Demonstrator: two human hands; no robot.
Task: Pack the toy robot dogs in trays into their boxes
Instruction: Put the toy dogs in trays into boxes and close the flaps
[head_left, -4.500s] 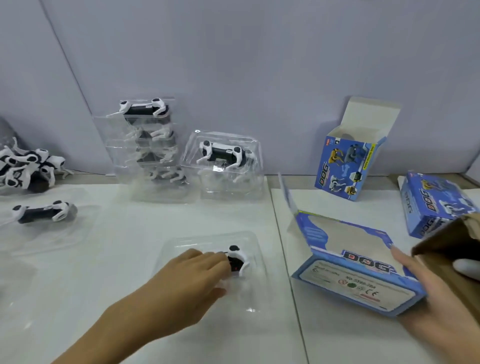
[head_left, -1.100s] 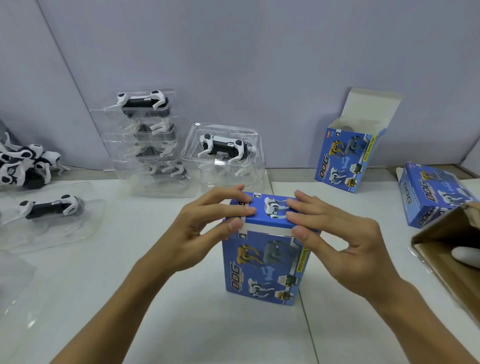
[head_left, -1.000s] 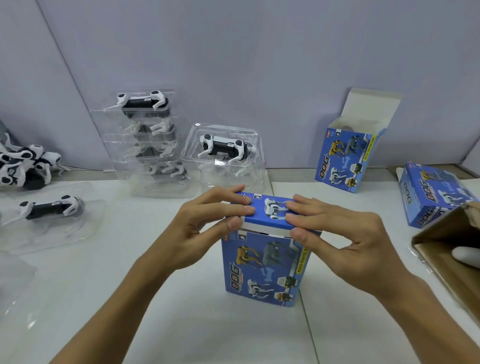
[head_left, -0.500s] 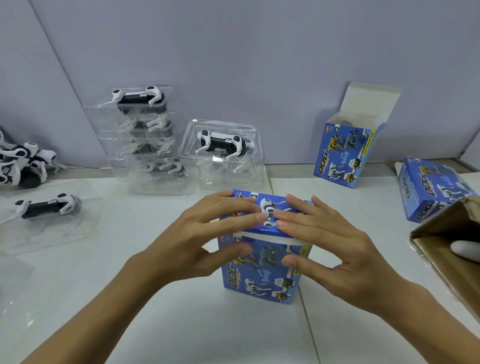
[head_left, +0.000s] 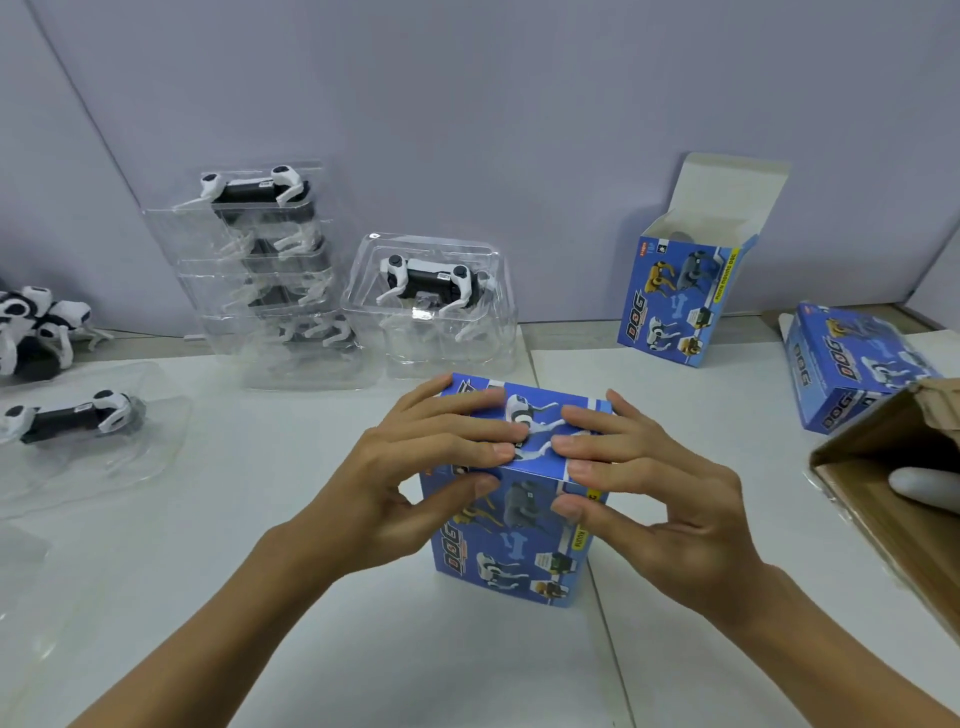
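A blue "DOG" box (head_left: 511, 540) stands upright at the table's middle with its top flap down. My left hand (head_left: 415, 478) and my right hand (head_left: 644, 488) both grip it, fingers flat on the lid and thumbs on the front face. Behind it a black-and-white toy robot dog (head_left: 431, 283) lies in a clear tray (head_left: 358, 306). To the left rises a stack of trays with dogs (head_left: 270, 275). Another dog in a tray (head_left: 67, 415) lies at far left.
An open blue box (head_left: 680, 296) stands against the wall at back right. A shut blue box (head_left: 852, 369) lies on its side at right. A brown cardboard carton (head_left: 893, 499) juts in at the right edge. Loose dogs (head_left: 36, 327) pile at far left.
Since 4.5 s ago the tray with its dog has gone from the table and the box stands upright. In the last second both hands pressed the top flap fully down.
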